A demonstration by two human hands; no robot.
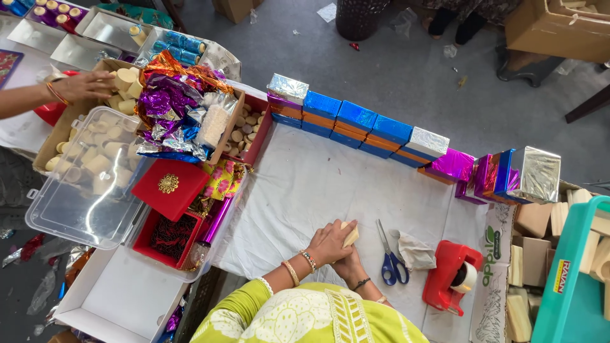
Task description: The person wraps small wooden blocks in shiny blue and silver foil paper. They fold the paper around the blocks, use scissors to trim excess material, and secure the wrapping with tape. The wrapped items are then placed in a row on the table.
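Head camera is looking down at my two hands on the white cloth (pixel 305 184). My left hand (pixel 327 242) is closing around a small wooden block (pixel 350 235). My right hand (pixel 351 263) is tucking under it, and I cannot tell how it is gripping. Blue scissors (pixel 389 257) are lying just right of the block. A red tape holder (pixel 452 276) is sitting farther right. Shiny wrapped boxes (pixel 356 124) are lining the far edge.

scissors (pixel 389 260): 1 | red tape dispenser (pixel 450 277): 1 | red lidded box (pixel 169 187): 1 | clear plastic lid (pixel 89 184): 1
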